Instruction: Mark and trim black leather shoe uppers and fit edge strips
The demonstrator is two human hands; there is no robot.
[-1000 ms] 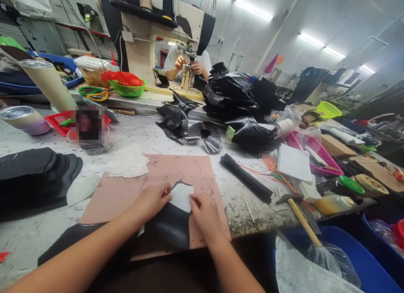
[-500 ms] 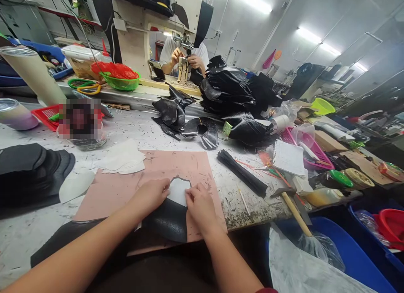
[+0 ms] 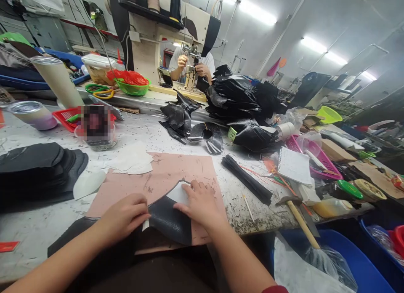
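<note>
A black leather piece [image 3: 172, 223] with a white backing patch [image 3: 177, 195] at its upper end lies over the pink board [image 3: 126, 183] in front of me. My right hand [image 3: 200, 202] rests palm down over the patch and the leather's upper right part, fingers stretched out. At the leather's left edge, my left hand [image 3: 131, 213] is closed in a pinch, and a small pale tab [image 3: 145, 225] shows just under its fingertips. Another dark piece [image 3: 67, 236] lies partly under my left forearm. White cut sheets [image 3: 134, 160] overlap the board's upper left corner.
Stacked black pieces [image 3: 38, 171] stand at the left. A bundle of black strips [image 3: 246, 179] and a hammer [image 3: 303, 223] lie to the right. Across the table, a person's hands [image 3: 200, 69] work at a sewing machine [image 3: 143, 44], beside a heap of black leather [image 3: 236, 95].
My left hand has moved down the leather's left edge, away from the patch. My right hand has gone from pinching the patch's right side to lying flat across it.
</note>
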